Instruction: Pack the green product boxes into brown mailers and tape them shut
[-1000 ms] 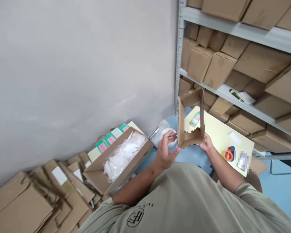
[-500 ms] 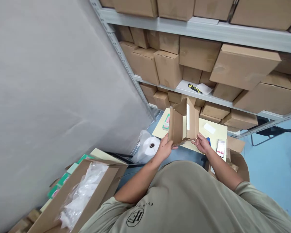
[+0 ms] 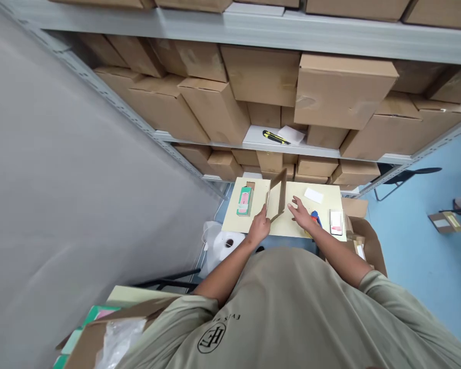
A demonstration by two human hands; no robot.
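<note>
My left hand grips the near corner of a small open cardboard box, which stands tilted on the pale yellow table. To the box's right, just off it, hovers my right hand with its fingers spread and nothing in them. On the table's left part lies a green and pink packet. A blue tool lies just right of my right hand.
Metal shelves packed with brown cartons rise behind the table, with a yellow-black utility knife on one. A white roll sits left of the table. A carton of plastic bags is at lower left. A grey wall fills the left.
My view has swung right from the wall to the shelves. The box has come down from mid-air onto the table, and my right hand has let go of it.
</note>
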